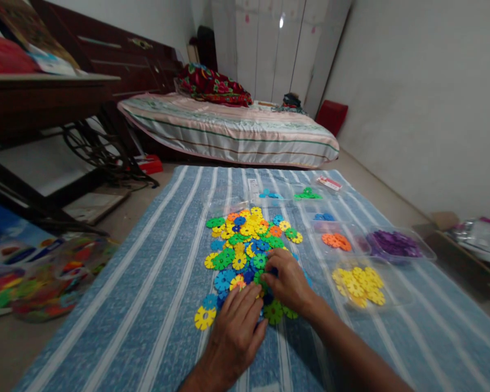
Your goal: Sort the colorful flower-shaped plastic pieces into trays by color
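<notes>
A pile of flat plastic snowflake discs (245, 242) in yellow, green, blue and orange lies on a blue striped cloth (159, 283). My left hand (234, 332) rests palm down on the near edge of the pile, fingers spread over the discs. My right hand (288, 283) sits just right of it with fingers curled down onto green and blue discs; I cannot see whether it grips one. Clear trays to the right hold sorted discs: yellow (361, 283), orange (337, 241), purple (394, 244), blue (324, 216) and green (307, 194).
A bed (228, 128) with a striped cover stands beyond the cloth. A dark treadle sewing table (44, 103) is at the left, with a colourful plastic bag (44, 277) on the floor. A white wall runs along the right, with clutter (469, 234) at its base.
</notes>
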{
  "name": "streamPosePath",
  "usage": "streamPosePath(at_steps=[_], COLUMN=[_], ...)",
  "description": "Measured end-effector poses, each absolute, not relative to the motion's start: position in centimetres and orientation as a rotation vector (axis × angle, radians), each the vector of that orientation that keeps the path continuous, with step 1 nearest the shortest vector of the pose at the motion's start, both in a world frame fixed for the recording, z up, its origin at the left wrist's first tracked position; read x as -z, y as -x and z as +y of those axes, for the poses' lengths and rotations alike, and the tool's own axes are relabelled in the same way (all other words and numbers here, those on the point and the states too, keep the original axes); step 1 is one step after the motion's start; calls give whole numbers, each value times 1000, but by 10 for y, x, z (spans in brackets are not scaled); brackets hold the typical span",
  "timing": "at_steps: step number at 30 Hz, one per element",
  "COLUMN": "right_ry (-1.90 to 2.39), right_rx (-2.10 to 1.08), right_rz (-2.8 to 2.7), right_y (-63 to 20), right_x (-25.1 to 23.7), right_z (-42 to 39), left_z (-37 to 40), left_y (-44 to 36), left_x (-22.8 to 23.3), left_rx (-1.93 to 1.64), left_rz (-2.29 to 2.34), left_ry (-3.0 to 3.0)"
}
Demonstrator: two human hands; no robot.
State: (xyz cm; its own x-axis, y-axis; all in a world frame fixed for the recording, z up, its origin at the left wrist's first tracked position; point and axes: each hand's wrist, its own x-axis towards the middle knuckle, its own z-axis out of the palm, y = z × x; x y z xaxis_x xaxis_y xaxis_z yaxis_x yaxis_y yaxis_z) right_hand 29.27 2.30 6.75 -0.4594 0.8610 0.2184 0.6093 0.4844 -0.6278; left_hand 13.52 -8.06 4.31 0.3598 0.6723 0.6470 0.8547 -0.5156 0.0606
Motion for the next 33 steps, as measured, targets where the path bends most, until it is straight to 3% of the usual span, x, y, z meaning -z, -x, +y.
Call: streamPosePath(at_steps=[4, 7, 10, 14, 17, 25, 33], right_ry=[1127, 1085, 1135, 1327, 1380, 1001, 821], right_rx=[-856, -831, -595, 13, 247, -39, -165], right_rz=[-2092, -2113, -2169, -1947, -1832, -2275, -2241], right_y=[-301, -314, -331, -356, -365, -343, -334], right_x=[-70, -80, -106, -146, -153, -84, -47], right_z=[28, 47, 91, 155, 169, 64, -6], left_z=[-79, -79, -79, -80, -80, -79, -75], left_y=[-134, -135, -136, -136, -136, -135, -137], left_x=[-41, -43, -46, -46, -45, -41, -34], left_rx=[925, 928, 912, 905, 897, 816, 721], left_rz=[-1326, -1321, -1344, -1349, -1355, -1371, -1425], left_ry=[2299, 2289, 2297, 2297, 2296, 2306, 2303])
